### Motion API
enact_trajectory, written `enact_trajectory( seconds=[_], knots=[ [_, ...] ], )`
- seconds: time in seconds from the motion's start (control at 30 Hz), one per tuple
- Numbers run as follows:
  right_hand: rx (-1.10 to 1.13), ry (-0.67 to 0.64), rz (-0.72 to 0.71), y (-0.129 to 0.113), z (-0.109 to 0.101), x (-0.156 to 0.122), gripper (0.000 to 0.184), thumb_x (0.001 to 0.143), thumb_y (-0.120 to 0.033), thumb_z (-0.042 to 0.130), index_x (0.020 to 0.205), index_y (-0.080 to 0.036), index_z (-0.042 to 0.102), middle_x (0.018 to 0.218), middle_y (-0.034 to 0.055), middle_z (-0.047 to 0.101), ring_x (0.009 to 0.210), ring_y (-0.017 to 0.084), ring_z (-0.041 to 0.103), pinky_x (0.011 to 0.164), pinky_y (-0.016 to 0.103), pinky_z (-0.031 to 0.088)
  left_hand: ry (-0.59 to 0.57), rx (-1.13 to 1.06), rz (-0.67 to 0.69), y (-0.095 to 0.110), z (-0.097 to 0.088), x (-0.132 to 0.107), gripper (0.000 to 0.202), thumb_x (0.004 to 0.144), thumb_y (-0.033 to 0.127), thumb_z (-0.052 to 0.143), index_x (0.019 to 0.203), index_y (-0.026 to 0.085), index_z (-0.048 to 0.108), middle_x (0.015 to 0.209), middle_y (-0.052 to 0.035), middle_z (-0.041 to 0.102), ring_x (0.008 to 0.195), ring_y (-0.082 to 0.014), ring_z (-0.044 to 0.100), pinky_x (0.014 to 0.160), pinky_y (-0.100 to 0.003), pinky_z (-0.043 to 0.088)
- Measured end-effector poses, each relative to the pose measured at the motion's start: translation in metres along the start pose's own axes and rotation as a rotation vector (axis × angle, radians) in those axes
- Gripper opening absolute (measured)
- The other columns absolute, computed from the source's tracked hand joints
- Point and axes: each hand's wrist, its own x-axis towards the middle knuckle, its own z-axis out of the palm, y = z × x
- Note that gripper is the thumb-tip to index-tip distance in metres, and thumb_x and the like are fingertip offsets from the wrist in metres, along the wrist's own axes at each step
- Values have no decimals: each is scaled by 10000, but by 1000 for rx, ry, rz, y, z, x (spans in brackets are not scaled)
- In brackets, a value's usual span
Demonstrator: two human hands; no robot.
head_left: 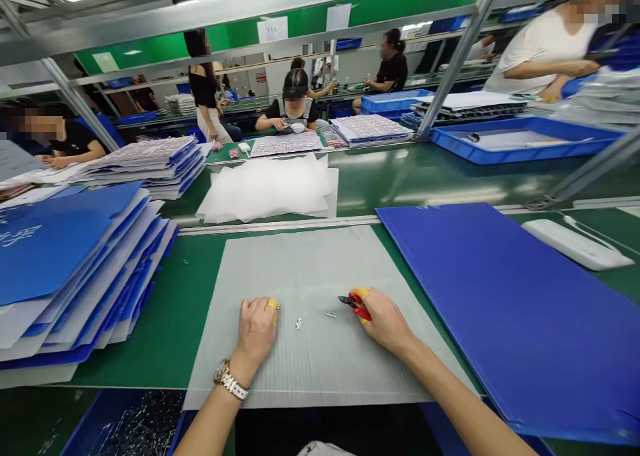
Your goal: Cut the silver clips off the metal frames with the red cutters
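Red side cutters (354,303) clenched in right hand (385,321); left hand (256,333) closed on metal bit (278,306)

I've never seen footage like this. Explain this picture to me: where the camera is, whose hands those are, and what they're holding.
This single picture comes from a camera worn on a person's head, looking forward and down, so the two bare hands at the bottom are the wearer's own. There's no machine here.

The right hand holds red-handled side cutters. The left hand, with a wristwatch, rests close to small metal pieces. Whether it's gripping anything is hard to tell.

Both hands are over a grey corrugated plastic sheet on a green workbench. A blue plastic sheet lies to the right, and a stack of blue and white sheets to the left. Other people sit at benches beyond.
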Motion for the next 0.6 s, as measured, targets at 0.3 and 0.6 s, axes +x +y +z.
enact_trajectory(
  seconds=[0.3,0.6],
  knots=[
    [-61,-116,-126,2,-19,-24,379,724,25,408,992,-196,559,875,51,605,795,197,506,707,311,360,-193,253,221,-11,-10,2,212,868,73,384,868,187,563,908,-46,627,767,-157,576,750,-322,370],
    [-41,-103,-94,-2,-20,-18,252,788,-77,478,982,-212,563,868,60,618,804,222,538,705,334,376,-295,238,39,-12,-27,20,138,818,135,483,847,204,599,766,-15,654,652,-161,592,726,-338,407]
  ],
)
